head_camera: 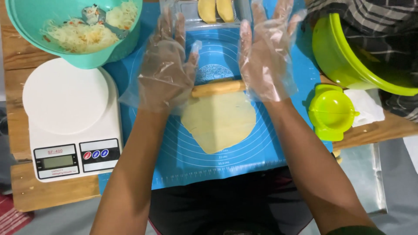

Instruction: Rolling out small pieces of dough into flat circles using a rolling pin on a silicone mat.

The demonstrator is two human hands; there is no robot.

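Both my hands wear loose clear plastic gloves. My left hand [167, 65] lies flat, fingers spread, palm pressing the left end of a wooden rolling pin [217, 88]. My right hand [266, 56] lies flat on the pin's right end. The pin rests across the far edge of a thin, flattened sheet of pale yellow dough [220, 122]. The dough lies on a blue silicone baking mat [174, 161] with printed rings.
A white kitchen scale [72, 117] stands at the left on the wooden table [48, 191]. A teal bowl [65, 58] of shredded filling sits behind it. A green dumpling press [332, 112], a green bowl [344, 65], and a tray with folded pastries [216, 9] lie around.
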